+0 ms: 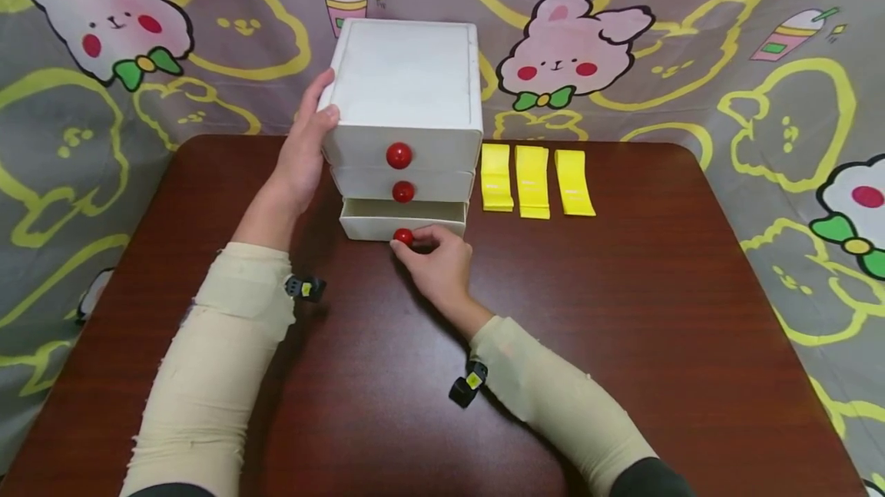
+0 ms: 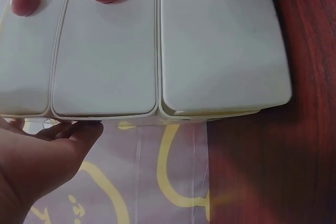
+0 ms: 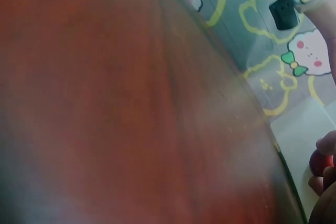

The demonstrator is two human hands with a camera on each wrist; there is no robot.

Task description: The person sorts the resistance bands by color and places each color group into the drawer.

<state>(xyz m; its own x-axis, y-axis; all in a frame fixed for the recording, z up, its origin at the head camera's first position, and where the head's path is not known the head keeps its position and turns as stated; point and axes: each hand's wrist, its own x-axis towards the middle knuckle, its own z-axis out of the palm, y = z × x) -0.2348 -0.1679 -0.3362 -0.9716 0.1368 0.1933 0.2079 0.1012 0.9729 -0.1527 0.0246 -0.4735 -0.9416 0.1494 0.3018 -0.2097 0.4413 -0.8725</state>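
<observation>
A white drawer cabinet (image 1: 408, 74) with three drawers stands at the back of the table. Each drawer has a round red knob. The bottom drawer (image 1: 369, 229) is pulled partway out, and the part of its inside that shows holds nothing. Between thumb and fingers, my right hand (image 1: 442, 263) pinches the bottom drawer's red knob (image 1: 403, 236); the right wrist view shows this knob (image 3: 319, 163) too. My left hand (image 1: 304, 151) rests against the cabinet's left side, thumb near the top edge. In the left wrist view, the left hand (image 2: 44, 166) touches that side, below the red knobs in view.
Three folded yellow strips, a left one (image 1: 496, 178), a middle one (image 1: 532, 182) and a right one (image 1: 575, 183), lie side by side right of the cabinet. The dark brown table (image 1: 657, 313) runs back to a patterned curtain (image 1: 664, 44) close behind the cabinet.
</observation>
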